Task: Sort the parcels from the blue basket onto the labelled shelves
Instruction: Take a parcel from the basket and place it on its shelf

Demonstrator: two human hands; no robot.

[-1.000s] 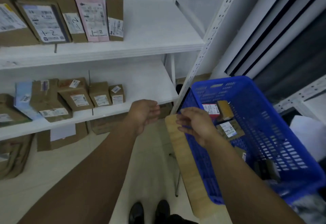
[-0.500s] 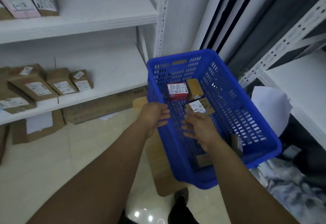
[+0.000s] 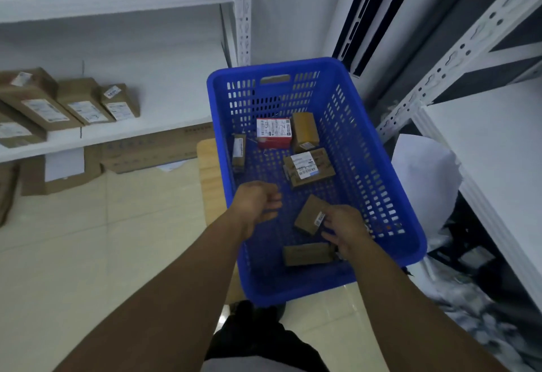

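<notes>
The basket (image 3: pixel 352 148) is seen from above, with at least six parcels lying on its floor. The right hand (image 3: pixel 346 229) is lowered inside, its fingers loosely spread and reaching the labelled edge of a tilted box (image 3: pixel 309 213). Whether contact is made cannot be told, and nothing is pinched yet. The left hand (image 3: pixel 258 206) is held over the basket's near left side, loosely curled and empty. A flat box (image 3: pixel 306 253) lies just below the right hand, close to the tilted one.

The step in hand is judged to be the picking of the next parcel. The tilted box would best be taken across its short sides, thumb on one and fingers on the other, so that the flat box is not dragged along. It should be lifted straight up, clear of the wall, and turned so that its label can be read before a shelf (image 3: pixel 164 113) is chosen; the label is too blurred to be read here. The basket could be steadied with the free left hand.
</notes>
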